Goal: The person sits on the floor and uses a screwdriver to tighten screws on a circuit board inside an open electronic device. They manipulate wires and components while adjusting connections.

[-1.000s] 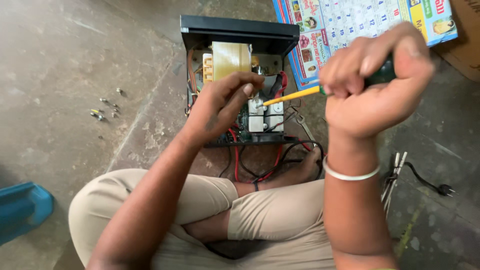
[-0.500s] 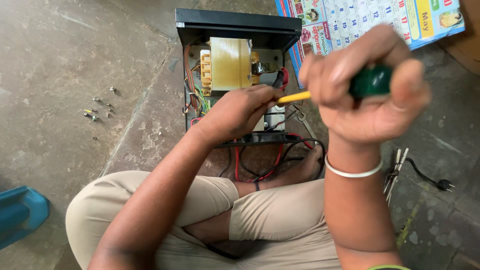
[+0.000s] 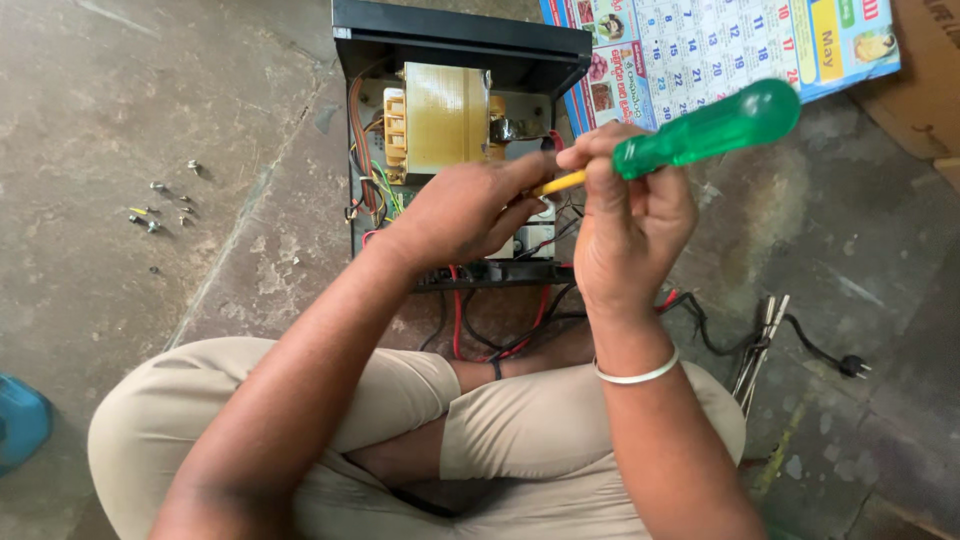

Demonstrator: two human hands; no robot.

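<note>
— How many tools are out?
— One translucent green-handled screwdriver (image 3: 700,132) at upper centre, right hand (image 3: 630,235) closed around it.
— The left hand (image 3: 470,210)?
— Curled, fingers inside one open black metal electrical box (image 3: 460,150); grip hidden. About seven small screws (image 3: 160,205) on the concrete floor (image 3: 120,90), upper left.

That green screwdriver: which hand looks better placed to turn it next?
The right hand, probably: it already grips the green screwdriver where handle meets yellow shaft. The left hand rests inside the open black case at the tip, seemingly steadying it.
</note>
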